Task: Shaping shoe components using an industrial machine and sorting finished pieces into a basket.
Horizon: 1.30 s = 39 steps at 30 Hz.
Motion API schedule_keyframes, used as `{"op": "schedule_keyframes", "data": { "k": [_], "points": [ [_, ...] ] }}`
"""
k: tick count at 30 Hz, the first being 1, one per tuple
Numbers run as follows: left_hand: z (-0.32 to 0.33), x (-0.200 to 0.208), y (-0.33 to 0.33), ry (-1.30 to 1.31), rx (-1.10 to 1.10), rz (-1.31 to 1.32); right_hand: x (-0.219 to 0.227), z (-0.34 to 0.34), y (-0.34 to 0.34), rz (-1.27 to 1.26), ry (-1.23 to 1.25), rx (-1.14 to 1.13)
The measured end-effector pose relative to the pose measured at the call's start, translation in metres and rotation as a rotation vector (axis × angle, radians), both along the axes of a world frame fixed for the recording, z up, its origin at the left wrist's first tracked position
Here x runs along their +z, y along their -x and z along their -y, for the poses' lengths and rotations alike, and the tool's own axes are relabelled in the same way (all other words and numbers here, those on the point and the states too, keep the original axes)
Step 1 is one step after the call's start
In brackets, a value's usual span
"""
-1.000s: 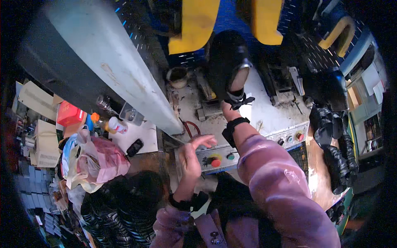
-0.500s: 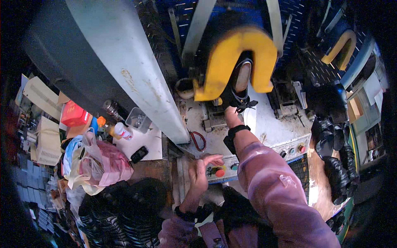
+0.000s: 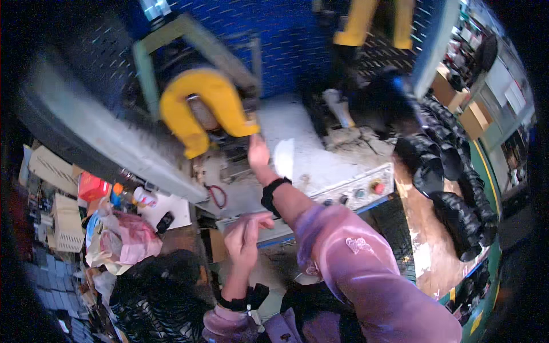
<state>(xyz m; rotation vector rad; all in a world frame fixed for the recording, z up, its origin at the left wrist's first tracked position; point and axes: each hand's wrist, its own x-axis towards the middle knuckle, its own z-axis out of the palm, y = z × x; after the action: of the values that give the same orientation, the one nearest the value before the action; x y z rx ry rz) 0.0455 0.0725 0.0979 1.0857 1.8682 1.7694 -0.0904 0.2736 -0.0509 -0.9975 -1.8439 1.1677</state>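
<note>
Sitting between the legs of one yellow arch [image 3: 200, 81], a single dark shoe [image 3: 204, 114] is being flanked on both sides, presumably for steadiness. Beside that arch's tip, the right hand [image 3: 258, 150] is hiding its fingers, so I cannot tell its grip. The left hand [image 3: 245, 233] is hovering by the front panel [image 3: 343, 188], fingers bent, any pinch unclear. Two yellow arches are showing altogether.

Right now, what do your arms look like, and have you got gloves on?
Both arms have loose, pinkish-purple fabric sleeves. The right sleeve has a pale, squiggly marking. A black band goes round the right wrist, and there's a dark black band at the left wrist too. No gloves: the left grip is bare, and so is what shows of the right grip.
</note>
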Motion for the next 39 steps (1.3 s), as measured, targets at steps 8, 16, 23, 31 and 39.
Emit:
{"op": "schedule_keyframes", "data": {
  "k": [8,16,23,31,39],
  "points": [
    [-0.227,0.061,-0.134,-0.122,0.051,-0.73,0.006,-0.078,-0.353,-0.361,0.877,0.326],
    [-0.251,0.035,-0.15,0.024,0.4,-1.106,0.083,-0.134,-0.538,-0.487,0.632,0.062],
    [-0.187,0.023,-0.242,-0.044,-0.132,-1.147,0.151,-0.106,-0.599,-0.42,0.6,0.672],
    [-0.245,-0.031,-0.336,-0.095,-0.795,-0.915,0.113,-0.012,-0.692,-0.47,0.905,0.052],
    [-0.248,-0.088,-0.427,-0.162,-1.382,-0.843,0.121,0.082,-0.833,-0.013,0.439,-1.027]
  ]
}}
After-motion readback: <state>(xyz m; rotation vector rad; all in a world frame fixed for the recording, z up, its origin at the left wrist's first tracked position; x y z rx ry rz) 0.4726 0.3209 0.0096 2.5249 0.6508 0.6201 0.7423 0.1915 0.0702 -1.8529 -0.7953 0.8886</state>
